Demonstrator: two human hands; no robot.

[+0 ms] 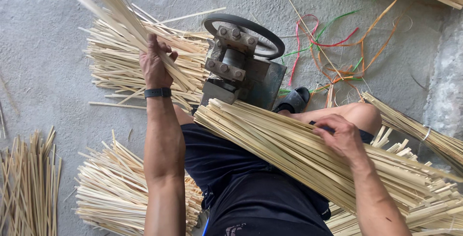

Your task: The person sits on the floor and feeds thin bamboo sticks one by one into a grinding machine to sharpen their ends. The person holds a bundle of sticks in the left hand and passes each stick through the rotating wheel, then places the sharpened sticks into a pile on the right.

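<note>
Concrete floor (pixel 43 67) — bamboo strip piles (pixel 125 192), metal machine (pixel 241 67), coloured ties (pixel 337 48) around.

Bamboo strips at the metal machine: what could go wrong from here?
1. The left hand grips a fan of bamboo strips raised at an angle; loose ones could slip out onto the pile below.
2. The big bundle lies across the lap, steadied only by the right hand; it may slide or splay.
3. Bare hands on thin split edges close to the metal machine: splinters or pinching seem possible.
</note>
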